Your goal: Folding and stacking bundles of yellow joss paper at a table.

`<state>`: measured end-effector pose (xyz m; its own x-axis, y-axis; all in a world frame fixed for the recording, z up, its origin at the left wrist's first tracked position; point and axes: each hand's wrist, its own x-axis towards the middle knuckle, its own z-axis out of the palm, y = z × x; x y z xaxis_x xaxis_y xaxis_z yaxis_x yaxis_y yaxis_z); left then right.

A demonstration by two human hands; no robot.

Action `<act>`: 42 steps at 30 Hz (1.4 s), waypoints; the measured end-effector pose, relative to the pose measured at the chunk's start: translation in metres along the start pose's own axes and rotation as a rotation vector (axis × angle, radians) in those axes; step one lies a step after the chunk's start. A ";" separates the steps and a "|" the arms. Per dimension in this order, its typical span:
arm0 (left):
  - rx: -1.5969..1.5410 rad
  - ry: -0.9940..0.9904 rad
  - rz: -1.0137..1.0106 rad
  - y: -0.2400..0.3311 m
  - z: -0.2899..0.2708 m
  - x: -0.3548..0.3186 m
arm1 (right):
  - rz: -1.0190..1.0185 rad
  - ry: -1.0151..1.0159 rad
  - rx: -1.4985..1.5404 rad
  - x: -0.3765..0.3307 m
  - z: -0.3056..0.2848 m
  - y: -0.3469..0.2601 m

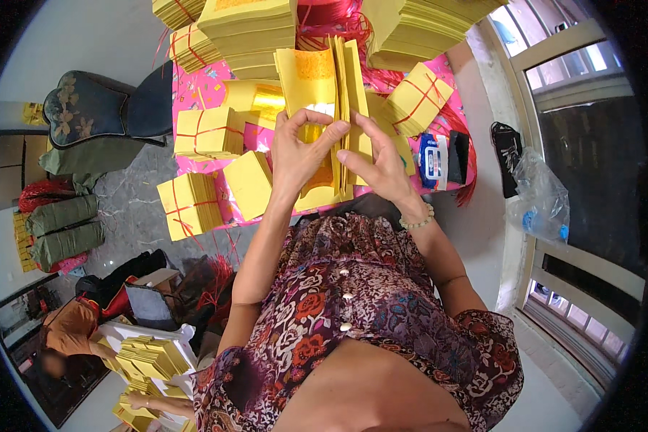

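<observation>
A batch of yellow paper sheets (pixel 306 79) with an orange and gold foil patch stands on edge in front of me, the nearest sheet bowed. My left hand (pixel 302 147) grips this batch from the left, thumb at its middle and fingers curled over the front sheet. From the right, my right hand (pixel 381 158) holds the same sheets, thumb and forefinger pressed on their edges. Yellow bundles tied with red string, like this bundle (pixel 207 133), lie left of my hands. Beside my right hand is another tied bundle (pixel 419 99).
A pink patterned cloth (pixel 194 86) covers the table. Tall yellow paper stacks (pixel 248 36) rise at the back. A blue-and-white packet (pixel 433 160) lies near the right edge. A dark chair (pixel 93 108) stands left; another person's hand (pixel 140 399) works over yellow stacks at lower left.
</observation>
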<state>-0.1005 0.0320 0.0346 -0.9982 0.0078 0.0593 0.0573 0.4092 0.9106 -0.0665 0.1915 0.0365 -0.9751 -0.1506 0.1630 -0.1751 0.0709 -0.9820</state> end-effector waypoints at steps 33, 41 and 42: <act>-0.607 0.250 0.137 -0.078 0.010 -0.004 | 0.043 0.033 0.057 0.020 -0.009 0.117; -0.666 0.012 -0.153 -0.170 0.024 -0.023 | 0.212 -0.118 0.036 0.002 0.005 0.174; -0.614 0.005 -0.162 -0.169 0.028 -0.025 | 0.260 -0.129 0.073 0.002 0.007 0.185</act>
<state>-0.0861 -0.0121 -0.1317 -0.9950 -0.0151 -0.0983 -0.0936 -0.1931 0.9767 -0.0995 0.1977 -0.1451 -0.9596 -0.2613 -0.1040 0.0934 0.0528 -0.9942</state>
